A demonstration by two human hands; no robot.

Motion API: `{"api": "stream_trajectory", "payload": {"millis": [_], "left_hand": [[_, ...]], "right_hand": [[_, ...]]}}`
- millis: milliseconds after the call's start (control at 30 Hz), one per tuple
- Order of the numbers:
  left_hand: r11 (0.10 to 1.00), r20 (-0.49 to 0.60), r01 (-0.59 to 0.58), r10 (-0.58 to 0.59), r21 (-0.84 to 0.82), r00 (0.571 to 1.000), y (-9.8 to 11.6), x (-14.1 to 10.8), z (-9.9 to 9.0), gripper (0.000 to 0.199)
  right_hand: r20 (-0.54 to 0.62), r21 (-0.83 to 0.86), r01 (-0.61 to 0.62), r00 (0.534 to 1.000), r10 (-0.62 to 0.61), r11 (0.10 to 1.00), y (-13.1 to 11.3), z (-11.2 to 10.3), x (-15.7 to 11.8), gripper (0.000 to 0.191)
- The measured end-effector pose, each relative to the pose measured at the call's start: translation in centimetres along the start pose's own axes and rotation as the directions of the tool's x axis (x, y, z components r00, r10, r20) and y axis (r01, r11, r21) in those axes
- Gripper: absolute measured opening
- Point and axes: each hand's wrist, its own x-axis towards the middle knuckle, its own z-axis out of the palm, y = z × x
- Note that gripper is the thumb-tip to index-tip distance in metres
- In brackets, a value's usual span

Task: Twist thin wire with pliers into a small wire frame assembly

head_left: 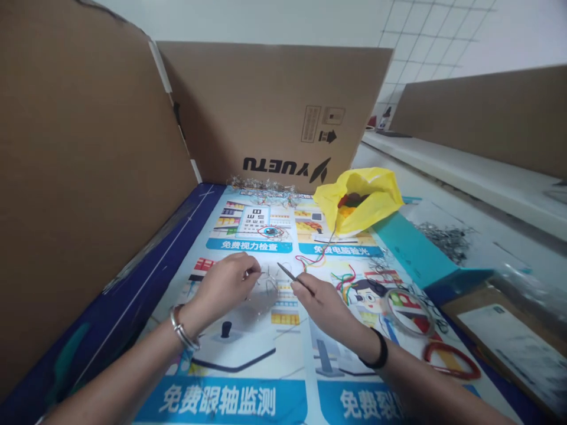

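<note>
Wire piece point(264, 276) over poster point(248, 407), mid-table | left hand point(224, 283): fingertips pinched shut on wire piece | right hand point(321, 298): fingers closed round tweezers point(290, 274), tip just beside wire piece

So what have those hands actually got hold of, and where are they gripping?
The right hand pinches a thin metal tool at its rear end. The left hand pinches a small clear wiry piece at its edge; what it is cannot be told.

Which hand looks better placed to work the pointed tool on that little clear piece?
Probably the right hand: it already grips the tool, tip aimed at the clear piece that the left hand pinches.
</note>
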Motion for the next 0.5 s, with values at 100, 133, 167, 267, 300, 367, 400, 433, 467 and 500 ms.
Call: {"api": "stream_trajectory", "payload": {"millis": [100,133,167,267,300,367,400,433,467,500], "left_hand": [[0.999,0.026,0.009,-0.008,-0.048,1.000,0.4,-0.9,0.8,0.013],[0.998,0.031,0.013,-0.012,-0.055,0.999,0.4,-1.2,1.0,0.013],[0.998,0.034,0.015,-0.013,-0.059,0.999,0.4,-1.4,1.1,0.013],[0.998,0.033,0.018,-0.017,-0.054,0.999,0.2,-1.8,1.4,0.012],[0.998,0.027,0.021,-0.020,-0.050,0.999,0.1,-1.8,1.5,0.012],[0.999,0.013,0.036,-0.035,-0.039,0.999,0.0,-2.0,1.5,0.011],[0.998,0.008,0.046,-0.045,-0.032,0.999,-0.1,-2.1,1.6,0.010],[0.998,0.005,0.054,-0.054,-0.028,0.999,-0.1,-2.1,1.6,0.010],[0.998,0.004,0.060,-0.060,-0.024,0.998,-0.1,-2.2,1.6,0.010],[0.998,0.005,0.062,-0.062,-0.022,0.998,-0.1,-2.2,1.6,0.010]], "right_hand": [[0.024,-0.057,0.012,1.000,-0.010,0.998,0.6,0.3,-0.4,0.032],[0.034,-0.076,0.017,0.999,-0.014,0.997,0.7,0.4,-0.5,0.032],[0.041,-0.097,0.023,0.999,-0.019,0.995,0.8,0.4,-0.5,0.032],[0.059,-0.175,0.050,0.997,-0.041,0.983,0.9,0.5,-0.7,0.031],[0.064,-0.205,0.057,0.997,-0.044,0.977,0.9,0.5,-0.8,0.030],[0.076,-0.257,0.061,0.996,-0.043,0.965,0.8,0.5,-0.9,0.028],[0.080,-0.277,0.060,0.996,-0.039,0.959,0.8,0.6,-1.0,0.027],[0.080,-0.297,0.057,0.996,-0.034,0.953,0.8,0.7,-1.1,0.027],[0.076,-0.319,0.054,0.997,-0.031,0.946,0.8,0.8,-1.1,0.027],[0.069,-0.342,0.053,0.997,-0.031,0.938,0.8,0.9,-1.2,0.027]]}}
